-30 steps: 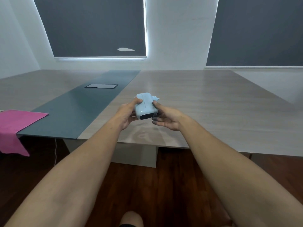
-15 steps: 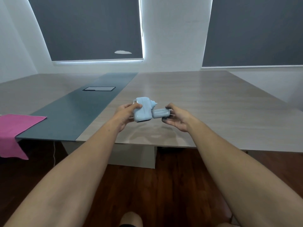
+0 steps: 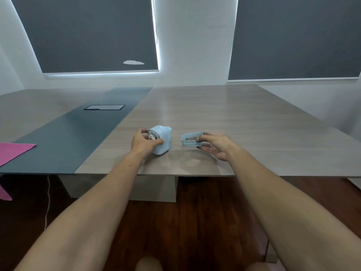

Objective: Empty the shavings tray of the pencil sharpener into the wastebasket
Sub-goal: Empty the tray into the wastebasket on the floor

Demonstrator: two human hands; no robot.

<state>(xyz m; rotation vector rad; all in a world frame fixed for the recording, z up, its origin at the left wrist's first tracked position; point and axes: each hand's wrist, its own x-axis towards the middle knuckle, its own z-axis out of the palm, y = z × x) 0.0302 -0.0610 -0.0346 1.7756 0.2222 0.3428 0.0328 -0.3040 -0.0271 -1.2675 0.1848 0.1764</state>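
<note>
Pale-blue pencil sharpener [image 3: 160, 139] sits gripped in the left hand [image 3: 143, 143] over the wooden table [image 3: 224, 118], thumb and fingers wrapped around its body. Just right of the sharpener, clear of it, the right hand [image 3: 215, 144] pinches the shavings tray [image 3: 190, 139] by its right end, long axis running left-right, open side up, shavings showing inside.

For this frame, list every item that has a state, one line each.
pencil sharpener: on the table, tray slot empty, gripped by the left hand
shavings tray: pulled out, upright, shavings inside, pinched by the right hand
pink cloth: draped over the table edge
window blinds: lowered
</note>
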